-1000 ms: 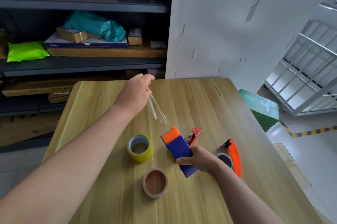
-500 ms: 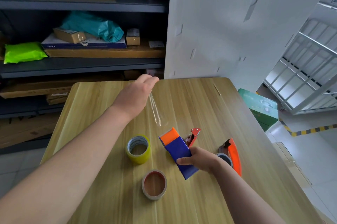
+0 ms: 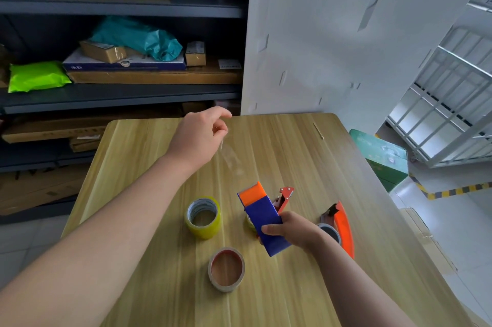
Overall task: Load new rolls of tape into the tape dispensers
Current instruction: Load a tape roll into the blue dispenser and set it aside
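Note:
My right hand (image 3: 290, 230) grips a blue and orange tape dispenser (image 3: 262, 216) upright on the wooden table (image 3: 306, 166). A yellowish roll sits inside it, mostly hidden. My left hand (image 3: 198, 137) is raised over the far middle of the table, fingers pinched on the end of a clear tape strip (image 3: 230, 158) that hangs toward the dispenser. A yellow tape roll (image 3: 203, 217) stands left of the dispenser. A brownish roll (image 3: 226, 269) lies nearer me. An orange dispenser (image 3: 339, 225) with a roll in it lies behind my right wrist.
Dark shelves (image 3: 119, 94) with boxes and bags stand behind the table on the left. A white panel (image 3: 332, 33) rises at the table's far edge. A green box (image 3: 380, 156) sits on the floor beyond the right edge.
My left hand has shifted slightly right and away, and the clear strip now hangs slacker and shorter from its fingers. The right hand and dispenser have stayed in place.

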A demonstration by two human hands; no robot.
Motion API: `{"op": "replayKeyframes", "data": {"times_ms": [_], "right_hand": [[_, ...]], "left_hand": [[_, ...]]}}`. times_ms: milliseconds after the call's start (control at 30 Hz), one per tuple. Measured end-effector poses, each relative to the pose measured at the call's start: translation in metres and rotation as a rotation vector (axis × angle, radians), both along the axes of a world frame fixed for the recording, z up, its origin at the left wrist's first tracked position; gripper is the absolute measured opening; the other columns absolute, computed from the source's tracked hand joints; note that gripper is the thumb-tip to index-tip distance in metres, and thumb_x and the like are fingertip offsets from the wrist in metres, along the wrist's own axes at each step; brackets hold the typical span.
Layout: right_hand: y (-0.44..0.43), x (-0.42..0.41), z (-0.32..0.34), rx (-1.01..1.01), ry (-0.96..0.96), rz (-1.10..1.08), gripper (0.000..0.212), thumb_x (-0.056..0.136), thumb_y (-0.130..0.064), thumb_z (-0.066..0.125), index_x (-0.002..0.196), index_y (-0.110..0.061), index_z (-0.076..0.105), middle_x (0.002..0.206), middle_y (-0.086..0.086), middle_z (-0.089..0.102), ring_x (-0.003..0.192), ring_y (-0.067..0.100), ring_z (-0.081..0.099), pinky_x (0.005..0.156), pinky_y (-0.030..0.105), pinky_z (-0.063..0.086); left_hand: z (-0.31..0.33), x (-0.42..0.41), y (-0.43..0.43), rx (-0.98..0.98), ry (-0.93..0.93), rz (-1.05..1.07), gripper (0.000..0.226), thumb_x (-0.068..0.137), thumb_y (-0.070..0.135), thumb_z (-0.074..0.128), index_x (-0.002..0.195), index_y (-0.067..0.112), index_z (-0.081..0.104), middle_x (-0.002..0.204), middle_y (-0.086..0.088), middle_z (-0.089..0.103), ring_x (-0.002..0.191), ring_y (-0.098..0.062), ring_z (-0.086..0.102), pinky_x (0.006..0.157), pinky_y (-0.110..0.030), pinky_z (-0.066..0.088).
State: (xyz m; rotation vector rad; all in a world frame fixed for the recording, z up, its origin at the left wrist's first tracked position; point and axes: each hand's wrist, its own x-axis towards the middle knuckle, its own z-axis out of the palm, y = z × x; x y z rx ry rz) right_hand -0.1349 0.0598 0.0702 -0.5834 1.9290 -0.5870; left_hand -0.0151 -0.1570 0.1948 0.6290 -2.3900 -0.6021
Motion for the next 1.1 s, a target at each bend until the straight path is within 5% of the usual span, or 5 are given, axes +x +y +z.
{"op": "replayKeyframes", "data": {"times_ms": [200, 467, 700, 1100], "right_hand": [[-0.001, 0.000, -0.003, -0.211, -0.240, -0.292, 0.026, 0.090, -0.030, 0.066, 0.107, -0.012, 0.059, 0.108, 0.009, 0.070, 0.099, 0.022, 0.068, 0.090, 0.039, 0.053], [-0.003, -0.007, 0.017, -0.564, -0.821, -0.659, 0.028, 0.098, -0.015, 0.048, 0.122, 0.000, 0.051, 0.100, 0.020, 0.074, 0.090, 0.030, 0.074, 0.067, 0.037, 0.060], [-0.007, -0.009, 0.029, -0.673, -0.777, -0.645, 0.037, 0.099, -0.015, 0.039, 0.128, 0.002, 0.053, 0.113, 0.021, 0.068, 0.100, 0.034, 0.065, 0.094, 0.047, 0.049], [-0.015, -0.010, 0.039, -0.666, -0.722, -0.692, 0.047, 0.103, -0.029, 0.034, 0.132, 0.004, 0.050, 0.121, 0.025, 0.061, 0.101, 0.037, 0.063, 0.091, 0.047, 0.048]], "left_hand": [[0.011, 0.000, 0.028, 0.283, 0.099, -0.094, 0.028, 0.081, 0.014, 0.069, 0.107, 0.023, 0.063, 0.082, 0.009, 0.070, 0.078, -0.002, 0.065, 0.073, -0.016, 0.053], [-0.010, 0.009, 0.066, 0.570, 0.107, -0.275, 0.024, 0.083, 0.007, 0.071, 0.100, 0.023, 0.066, 0.082, 0.005, 0.070, 0.079, -0.009, 0.069, 0.077, -0.022, 0.056], [-0.039, 0.012, 0.089, 0.575, 0.028, -0.307, 0.018, 0.082, 0.011, 0.072, 0.090, 0.027, 0.070, 0.083, 0.010, 0.072, 0.082, 0.000, 0.066, 0.080, -0.018, 0.053], [-0.082, 0.011, 0.104, 0.436, -0.032, -0.272, 0.016, 0.082, 0.017, 0.072, 0.091, 0.031, 0.072, 0.090, 0.007, 0.067, 0.088, 0.002, 0.062, 0.081, -0.008, 0.046]]}}
